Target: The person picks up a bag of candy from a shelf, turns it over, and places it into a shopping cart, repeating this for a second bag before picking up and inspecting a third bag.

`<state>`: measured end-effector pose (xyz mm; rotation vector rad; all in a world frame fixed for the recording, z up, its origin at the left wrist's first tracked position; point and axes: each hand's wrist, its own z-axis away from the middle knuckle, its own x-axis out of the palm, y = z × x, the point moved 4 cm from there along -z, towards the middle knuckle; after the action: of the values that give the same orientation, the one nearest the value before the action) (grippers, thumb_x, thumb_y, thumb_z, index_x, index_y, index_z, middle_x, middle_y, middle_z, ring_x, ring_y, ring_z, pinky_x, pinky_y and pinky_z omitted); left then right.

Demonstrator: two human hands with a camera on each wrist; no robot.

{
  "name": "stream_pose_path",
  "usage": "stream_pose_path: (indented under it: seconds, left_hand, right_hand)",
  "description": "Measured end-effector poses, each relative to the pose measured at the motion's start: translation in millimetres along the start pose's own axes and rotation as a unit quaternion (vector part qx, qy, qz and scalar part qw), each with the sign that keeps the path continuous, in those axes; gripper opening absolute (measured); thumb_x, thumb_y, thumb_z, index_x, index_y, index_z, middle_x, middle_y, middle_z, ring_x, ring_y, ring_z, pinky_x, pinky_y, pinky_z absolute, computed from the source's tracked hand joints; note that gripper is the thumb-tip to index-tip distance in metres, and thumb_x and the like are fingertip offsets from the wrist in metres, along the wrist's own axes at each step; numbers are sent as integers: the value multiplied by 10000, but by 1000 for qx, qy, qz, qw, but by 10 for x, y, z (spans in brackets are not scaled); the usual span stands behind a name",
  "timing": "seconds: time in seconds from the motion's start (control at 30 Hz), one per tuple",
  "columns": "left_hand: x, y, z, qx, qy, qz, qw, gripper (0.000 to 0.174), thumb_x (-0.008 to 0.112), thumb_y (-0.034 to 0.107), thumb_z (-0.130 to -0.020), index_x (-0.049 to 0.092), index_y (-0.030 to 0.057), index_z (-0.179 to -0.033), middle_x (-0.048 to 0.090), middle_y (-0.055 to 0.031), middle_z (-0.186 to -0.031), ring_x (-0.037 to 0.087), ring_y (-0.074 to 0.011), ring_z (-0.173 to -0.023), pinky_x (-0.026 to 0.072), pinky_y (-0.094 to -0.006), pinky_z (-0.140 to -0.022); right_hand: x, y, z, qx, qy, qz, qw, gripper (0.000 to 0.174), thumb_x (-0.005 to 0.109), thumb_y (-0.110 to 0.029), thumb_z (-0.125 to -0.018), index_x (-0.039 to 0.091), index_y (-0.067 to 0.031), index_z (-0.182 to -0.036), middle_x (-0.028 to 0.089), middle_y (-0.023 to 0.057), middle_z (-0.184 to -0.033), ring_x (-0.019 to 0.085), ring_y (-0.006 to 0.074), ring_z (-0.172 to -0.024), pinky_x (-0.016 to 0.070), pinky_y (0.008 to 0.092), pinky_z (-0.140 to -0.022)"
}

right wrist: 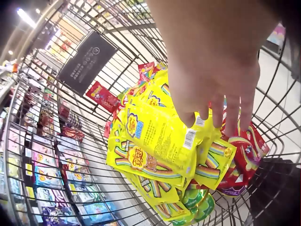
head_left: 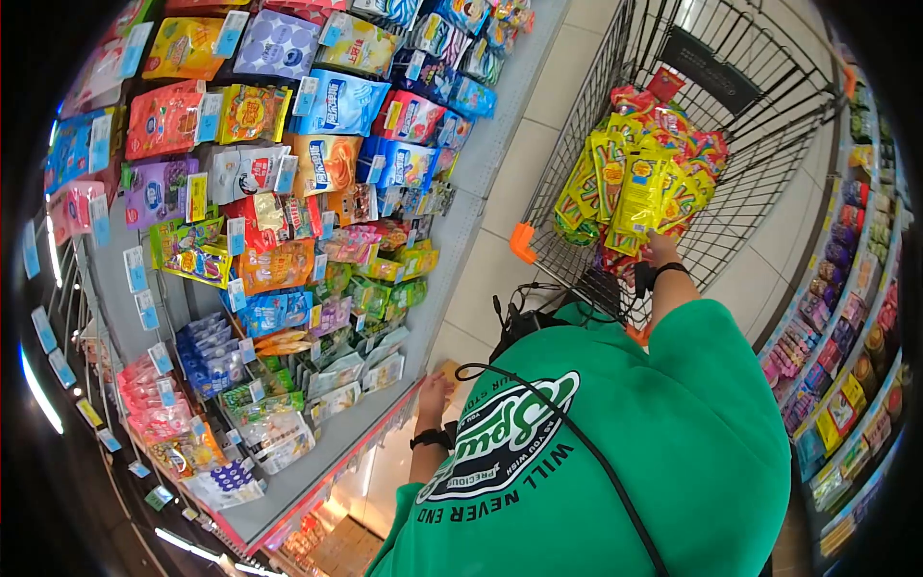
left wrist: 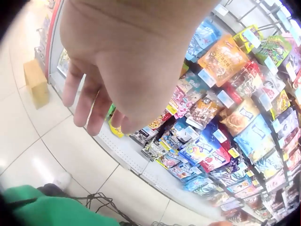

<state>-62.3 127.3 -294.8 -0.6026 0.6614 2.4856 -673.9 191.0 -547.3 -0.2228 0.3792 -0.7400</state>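
In the head view my right hand is over the near end of the shopping cart, at the lower corner of a yellow candy packet. The right wrist view shows this hand with fingers pointing down and apart, thumb overlapping the edge of the yellow packet. Several more yellow packets and red bags lie heaped beneath. My left hand hangs beside the candy shelf, holding nothing. Its fingers droop loosely in the left wrist view, in front of the shelf edge.
Wire walls of the cart surround the heap, with an orange corner piece nearby. Candy shelves rise at the left, and another stocked shelf stands at the right. A cardboard box sits on the tiled floor.
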Motion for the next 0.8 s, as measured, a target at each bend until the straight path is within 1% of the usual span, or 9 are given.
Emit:
stream_pose_path:
  seconds: [0.13,0.2,0.27,0.4,0.47,0.5,0.53,0.63,0.8]
  left_hand:
    - [-49,-108,390,-3,-5,-112,994,344,492,280,-894,526,70,-1164,667,-104,-907,627,-175,-744,469,-302,-604]
    - [44,91,750,-44,8,-154,987,366,491,292,-893,525,64,-1177,664,-99,-915,618,-177,-756,470,-324,-620]
    - [-34,-605,521,-124,-37,-79,989,389,496,296,-891,519,58,-1199,659,-93,-930,605,-172,-776,462,-328,-653]
    - [41,-617,561,-130,-29,-27,991,396,509,298,-882,537,45,-1185,656,-89,-948,597,-165,-808,445,-311,-698]
    - [185,137,811,-42,-10,-129,991,385,514,286,-887,542,37,-1179,657,-93,-947,602,-159,-801,453,-297,-678]
    - [128,-140,594,-33,-6,-26,999,376,521,270,-891,536,33,-1183,661,-95,-938,607,-150,-782,460,-275,-649]
    - [136,-110,535,-28,19,6,999,362,533,259,-894,543,24,-1169,663,-97,-925,607,-142,-758,462,-255,-623]
    - [124,313,488,93,43,39,994,309,535,221,-907,562,25,-1144,656,-85,-912,611,-146,-771,481,-268,-680]
    - [-13,1229,638,222,72,105,967,306,542,234,-924,555,20,-1141,652,-65,-935,598,-139,-855,466,-274,-759]
  right_hand:
    - [72,51,-333,37,-6,77,996,436,635,-355,-823,586,-29,-1107,637,123,-869,640,247,-625,527,361,-557]
    - [111,50,-423,8,12,168,986,414,614,-366,-832,617,-14,-1049,647,134,-854,650,249,-653,529,359,-582]
    - [269,344,-1087,-189,-24,349,918,409,573,-382,-846,637,-7,-996,652,135,-813,652,260,-686,526,373,-614]
    - [213,98,-728,-207,-1,377,903,403,534,-370,-855,615,-21,-1040,657,124,-848,651,247,-725,521,395,-622]
    - [287,-30,-578,-228,-81,238,941,381,517,-369,-847,601,-55,-1045,649,92,-854,635,234,-724,501,391,-603]
    - [341,-8,-606,-143,-122,136,973,356,495,-391,-854,584,-102,-1041,631,51,-881,603,210,-725,474,352,-586]
    - [374,7,-860,-152,-161,96,970,346,489,-413,-862,572,-124,-1033,614,35,-896,577,192,-759,460,330,-636]
    - [338,-634,-359,-138,-183,-144,963,348,497,-382,-884,555,-92,-1067,617,61,-926,594,184,-847,461,361,-722]
    - [276,-1870,1277,-343,-166,-137,914,259,486,-258,-896,612,-44,-968,623,63,-905,596,172,-815,455,282,-716]
